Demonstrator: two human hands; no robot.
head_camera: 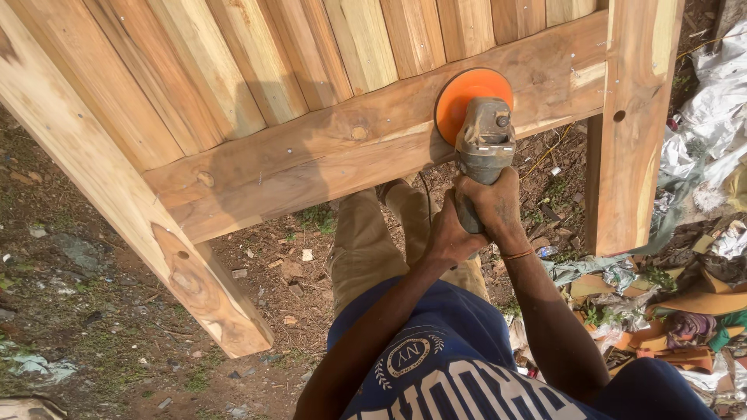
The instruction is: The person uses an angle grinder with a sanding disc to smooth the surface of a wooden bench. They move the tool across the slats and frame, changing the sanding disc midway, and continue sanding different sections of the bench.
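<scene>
A dusty grey angle grinder (484, 140) with an orange sanding disc (464, 95) presses against the lower crossbar (311, 155) of a pale wooden frame with slats (311, 54). My right hand (496, 204) wraps the grinder's body just behind its head. My left hand (447, 235) grips the grinder's rear handle, right below and touching the other hand. The disc lies flat on the crossbar near the right post (630, 132).
Bare dirt with stones and scraps (101, 311) lies under the frame. A heap of plastic, cloth and rubbish (692, 280) sits at the right. The frame's left post (140, 225) slants down to the ground. My legs in khaki trousers (366, 249) stand beneath the crossbar.
</scene>
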